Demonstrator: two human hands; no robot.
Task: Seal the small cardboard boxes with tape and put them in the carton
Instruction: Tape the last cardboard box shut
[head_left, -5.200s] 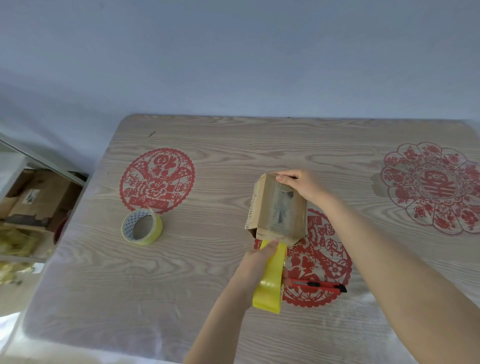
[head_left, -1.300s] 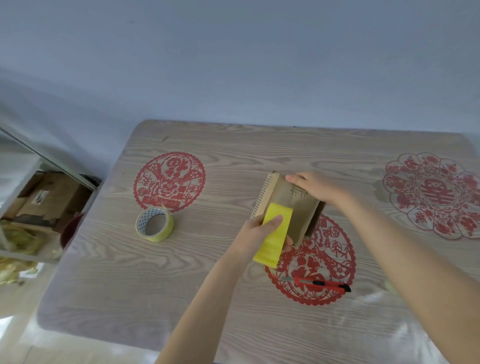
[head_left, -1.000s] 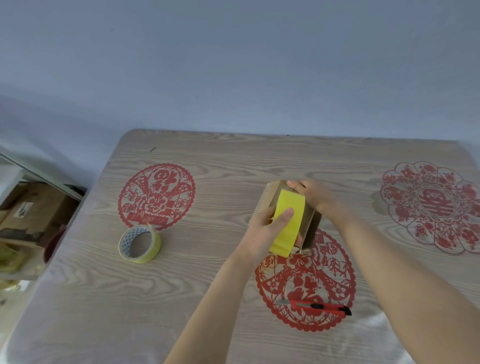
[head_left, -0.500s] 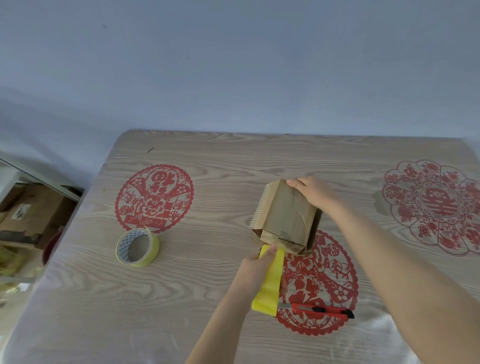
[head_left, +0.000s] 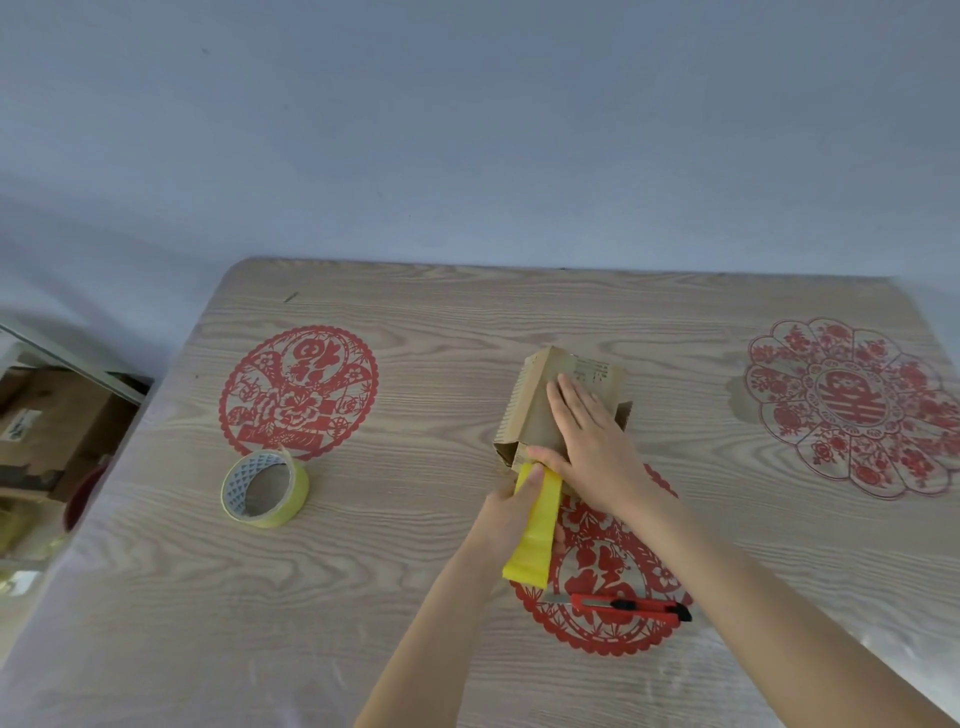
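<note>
A small brown cardboard box (head_left: 535, 410) lies on the wooden table (head_left: 415, 597), its near end flaps slightly apart. My right hand (head_left: 592, 441) lies flat on top of the box, fingers straight, pressing it down. My left hand (head_left: 511, 512) pinches a cut strip of yellow tape (head_left: 535, 530) whose far end touches the box's near end. A roll of yellow tape (head_left: 265, 488) rests on the table to the left, apart from both hands.
A red utility knife (head_left: 628, 607) lies on a red paper-cut decal near my right forearm. Two more red decals mark the table at left (head_left: 298, 389) and far right (head_left: 852, 405). Brown cartons (head_left: 47, 421) sit off the table's left edge, low down.
My right hand has moved from the box's far edge to lie flat on its top. The left hand still holds the tape strip at the near end, slightly higher than half a second ago.
</note>
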